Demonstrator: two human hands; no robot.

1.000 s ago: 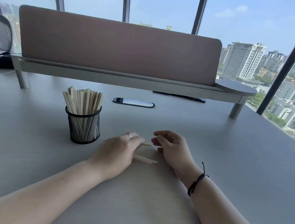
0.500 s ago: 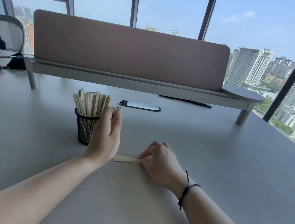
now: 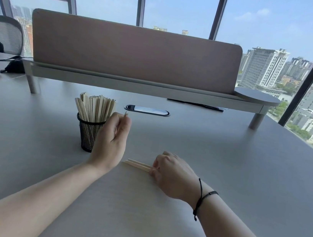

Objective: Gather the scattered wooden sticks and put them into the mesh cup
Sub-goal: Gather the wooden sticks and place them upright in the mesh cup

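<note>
Left grip (image 3: 111,142) pinches stick (image 3: 125,114) beside mesh cup (image 3: 88,136); right grip (image 3: 172,173) grasps table sticks (image 3: 138,164).

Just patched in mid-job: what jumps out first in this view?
The black mesh cup, packed with upright wooden sticks, stands left of centre on the grey desk. Just right of it, the raised left hand pinches a stick near the cup's rim. Lower, the right hand grips the ends of the last sticks lying on the desk.
</note>
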